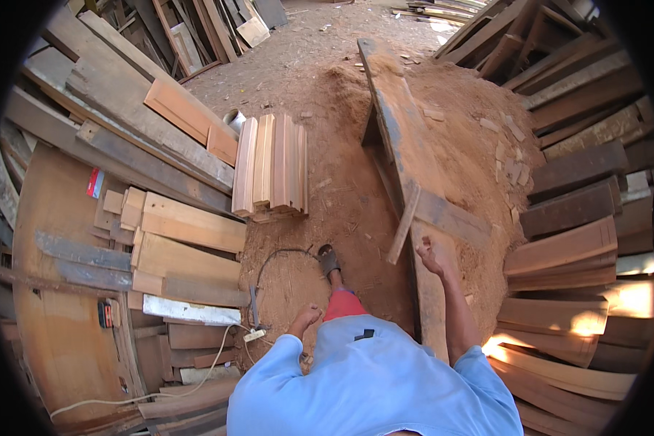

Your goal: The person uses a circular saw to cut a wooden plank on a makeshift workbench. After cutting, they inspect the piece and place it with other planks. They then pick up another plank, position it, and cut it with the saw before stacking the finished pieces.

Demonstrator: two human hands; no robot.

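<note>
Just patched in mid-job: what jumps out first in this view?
A long plank bench runs up the middle over a mound of reddish sawdust, and the right hand rests on its near end. A neat stack of pale grooved boards lies left of it. The left hand hangs closed above the white power strip.

The person wears a light blue short-sleeved shirt, red shorts and a dark sandal.

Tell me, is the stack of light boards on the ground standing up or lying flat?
Lying flat: the stack of light boards rests lengthwise on the sawdust ground.
</note>
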